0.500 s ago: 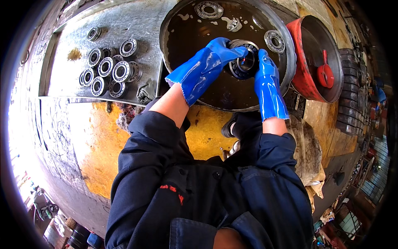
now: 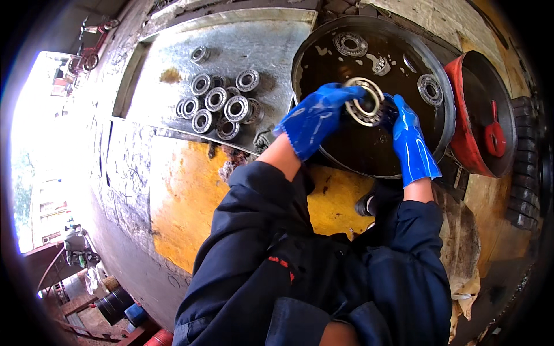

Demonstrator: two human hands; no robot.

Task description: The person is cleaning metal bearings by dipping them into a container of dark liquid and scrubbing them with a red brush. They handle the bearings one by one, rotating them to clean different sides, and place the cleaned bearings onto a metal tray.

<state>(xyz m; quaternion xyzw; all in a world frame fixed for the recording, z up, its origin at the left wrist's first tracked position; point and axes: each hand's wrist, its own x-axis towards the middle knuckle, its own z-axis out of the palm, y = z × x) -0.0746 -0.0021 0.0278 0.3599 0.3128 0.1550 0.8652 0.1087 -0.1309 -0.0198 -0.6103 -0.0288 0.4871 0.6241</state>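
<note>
Your left hand (image 2: pixel 324 111) pinches the bearing (image 2: pixel 367 118) by its rim; can't tell if your right hand (image 2: pixel 408 126) grips. Hold it firmly, low over the basin (image 2: pixel 449 115).

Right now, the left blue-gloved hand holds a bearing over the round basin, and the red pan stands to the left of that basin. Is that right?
Not quite: the red pan stands to the right of the round basin in the head view. The left blue-gloved hand does hold a bearing over the basin.
</note>
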